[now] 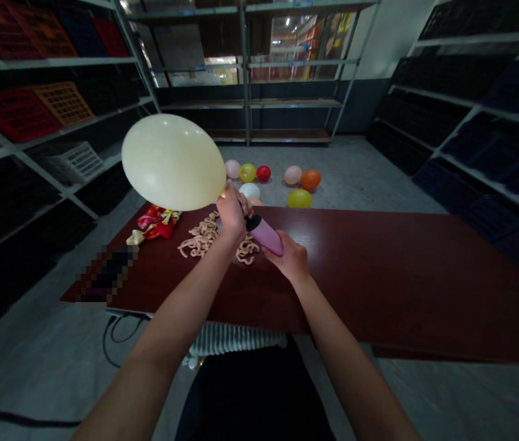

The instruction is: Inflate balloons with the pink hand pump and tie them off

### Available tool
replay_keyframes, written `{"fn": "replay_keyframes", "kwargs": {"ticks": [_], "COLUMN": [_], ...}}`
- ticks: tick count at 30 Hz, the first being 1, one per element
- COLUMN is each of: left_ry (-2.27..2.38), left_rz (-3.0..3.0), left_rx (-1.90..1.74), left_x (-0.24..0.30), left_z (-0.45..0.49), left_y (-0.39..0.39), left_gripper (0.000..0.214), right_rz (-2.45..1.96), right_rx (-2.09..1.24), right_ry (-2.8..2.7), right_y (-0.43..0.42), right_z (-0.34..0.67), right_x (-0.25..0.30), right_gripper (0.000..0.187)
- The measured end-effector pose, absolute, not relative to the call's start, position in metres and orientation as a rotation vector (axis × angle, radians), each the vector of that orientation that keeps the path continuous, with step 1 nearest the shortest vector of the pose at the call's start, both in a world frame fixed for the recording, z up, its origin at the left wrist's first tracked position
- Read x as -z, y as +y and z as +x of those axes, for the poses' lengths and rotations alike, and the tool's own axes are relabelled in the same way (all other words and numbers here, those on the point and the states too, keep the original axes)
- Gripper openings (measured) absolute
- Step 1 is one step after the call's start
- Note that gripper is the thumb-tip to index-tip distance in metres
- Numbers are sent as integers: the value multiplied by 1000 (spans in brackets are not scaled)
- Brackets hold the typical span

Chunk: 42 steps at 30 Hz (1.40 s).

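A large pale-yellow balloon (174, 162), inflated, stands out to the left above the table. My left hand (232, 211) is closed around its neck, at the front end of a hand balloon pump (266, 236). The pump has a pinkish-purple body and a black collar; its nozzle is mostly hidden by my left fingers. Wrapped around the rear of the pump body is my right hand (293, 254). Beneath my hands, a pile of beige curly strands (201, 236) lies on the table. Crumpled uninflated balloons (160, 223) in red and yellow lie farther left.
The dark red-brown table (378, 275) spans the front. Several inflated balloons, including an orange balloon (310, 179), rest on the floor beyond it. Shelves with crates (64, 103) line the left, more racks the back and right. A pixelated dark object (107, 272) lies at the table's left end.
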<state>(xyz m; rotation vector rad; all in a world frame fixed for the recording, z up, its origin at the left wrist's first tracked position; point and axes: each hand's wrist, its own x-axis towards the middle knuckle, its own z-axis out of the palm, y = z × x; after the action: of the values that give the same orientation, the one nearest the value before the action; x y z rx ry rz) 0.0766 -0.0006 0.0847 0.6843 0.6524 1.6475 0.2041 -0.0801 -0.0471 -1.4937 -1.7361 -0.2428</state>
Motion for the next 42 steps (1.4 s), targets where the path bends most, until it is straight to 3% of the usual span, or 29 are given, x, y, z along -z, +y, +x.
{"fn": "replay_keyframes", "kwargs": {"ticks": [10,22,33,42], "left_ry": [879,820,611,705], "left_rz": [234,297,618,724], "left_rx": [-1838,-1908,-1897,-1666], "left_x": [-63,-111,-147,-91], "left_z": [11,-81,-6,77], "left_y": [1,8,16,9], "left_gripper": [37,37,47,53], "right_rz": [-1446,-1336,-1361,-1498], "right_rx": [347,420,337,207], "right_ry": [-2037,-2048,-1772,-1713], "right_y": [-85,-87,-83,-81], "right_z": [193,190,201,204], "right_x": [44,42,46,45], "right_gripper": [50,46,43,45]}}
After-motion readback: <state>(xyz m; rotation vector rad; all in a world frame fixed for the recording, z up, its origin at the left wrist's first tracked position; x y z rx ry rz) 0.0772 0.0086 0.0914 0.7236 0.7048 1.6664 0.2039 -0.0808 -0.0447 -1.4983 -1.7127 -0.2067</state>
